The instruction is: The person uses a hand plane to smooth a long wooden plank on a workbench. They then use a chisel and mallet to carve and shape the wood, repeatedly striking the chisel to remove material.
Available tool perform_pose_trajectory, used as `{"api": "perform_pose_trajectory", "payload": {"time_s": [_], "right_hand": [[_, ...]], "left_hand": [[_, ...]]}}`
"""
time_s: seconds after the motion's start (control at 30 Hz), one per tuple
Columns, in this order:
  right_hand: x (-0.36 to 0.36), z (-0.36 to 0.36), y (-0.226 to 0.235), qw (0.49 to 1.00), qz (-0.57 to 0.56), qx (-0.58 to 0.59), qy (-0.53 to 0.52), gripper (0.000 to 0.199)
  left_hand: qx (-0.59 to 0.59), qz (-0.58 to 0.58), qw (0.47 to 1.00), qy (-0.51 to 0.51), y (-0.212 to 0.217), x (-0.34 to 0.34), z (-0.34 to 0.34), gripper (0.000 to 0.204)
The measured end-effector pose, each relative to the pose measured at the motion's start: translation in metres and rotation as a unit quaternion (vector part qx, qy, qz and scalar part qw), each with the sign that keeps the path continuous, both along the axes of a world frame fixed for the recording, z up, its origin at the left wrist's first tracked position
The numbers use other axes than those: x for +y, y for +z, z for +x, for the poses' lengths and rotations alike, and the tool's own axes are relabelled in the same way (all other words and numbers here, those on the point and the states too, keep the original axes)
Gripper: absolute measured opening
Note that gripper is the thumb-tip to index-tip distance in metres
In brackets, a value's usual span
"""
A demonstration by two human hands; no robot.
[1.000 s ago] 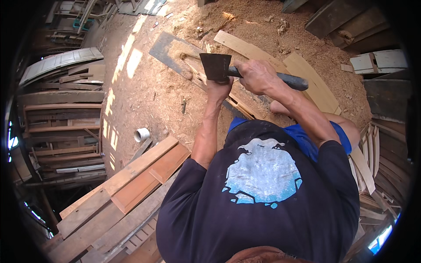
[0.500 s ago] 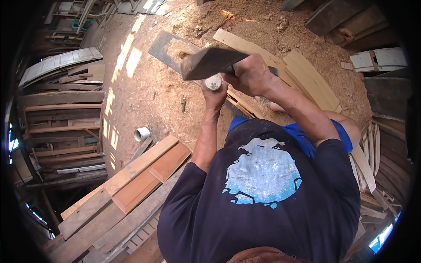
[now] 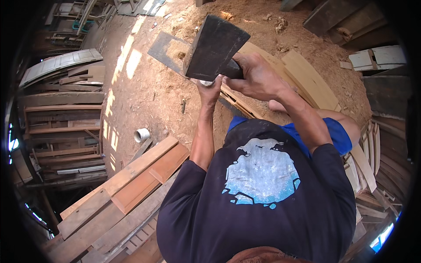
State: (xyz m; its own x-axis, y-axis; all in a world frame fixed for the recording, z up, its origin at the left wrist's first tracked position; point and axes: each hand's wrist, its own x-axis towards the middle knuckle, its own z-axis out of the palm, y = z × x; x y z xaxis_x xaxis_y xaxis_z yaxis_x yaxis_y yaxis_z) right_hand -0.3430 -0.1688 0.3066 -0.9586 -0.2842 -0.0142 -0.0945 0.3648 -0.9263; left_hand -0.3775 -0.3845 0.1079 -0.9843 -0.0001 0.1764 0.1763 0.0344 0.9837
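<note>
My right hand is closed around the short handle of a dark mallet, whose broad blocky head is tilted up toward me. Just under the head, my left hand wraps round an upright tool handle with a pale round end, probably a chisel; its blade is hidden. Below both hands lies a narrow light-wood piece with dark slots cut along it. A dark board with a heap of wood chips on it reaches out to the left beyond the mallet.
Pale planks lie on the sawdust-covered floor to the right. Stacked boards and a door panel fill the lower left, near a white pipe piece. Shelved timber lines the left; dark panels lean at the upper right.
The mallet has risen toward me and its head has tilted, now showing more of its broad face and covering more of the handle end. My left hand stays nearly in place.
</note>
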Motion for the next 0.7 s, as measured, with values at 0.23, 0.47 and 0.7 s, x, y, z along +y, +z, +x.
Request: {"api": "perform_pose_trajectory", "payload": {"time_s": [0.23, 0.47, 0.7], "right_hand": [[0.019, 0.008, 0.006, 0.993, -0.074, 0.079, -0.037, 0.022], [0.018, 0.006, 0.004, 0.976, -0.191, 0.086, -0.057, 0.019], [0.024, 0.008, 0.013, 0.971, -0.209, 0.094, -0.076, 0.020]], "left_hand": [[-0.020, -0.049, 0.998, 0.034, -0.012, -0.001, -0.010, 0.013], [-0.087, -0.040, 0.994, 0.059, 0.017, 0.002, -0.022, 0.018], [-0.121, 0.010, 0.990, 0.078, 0.011, 0.011, -0.004, 0.015]]}}
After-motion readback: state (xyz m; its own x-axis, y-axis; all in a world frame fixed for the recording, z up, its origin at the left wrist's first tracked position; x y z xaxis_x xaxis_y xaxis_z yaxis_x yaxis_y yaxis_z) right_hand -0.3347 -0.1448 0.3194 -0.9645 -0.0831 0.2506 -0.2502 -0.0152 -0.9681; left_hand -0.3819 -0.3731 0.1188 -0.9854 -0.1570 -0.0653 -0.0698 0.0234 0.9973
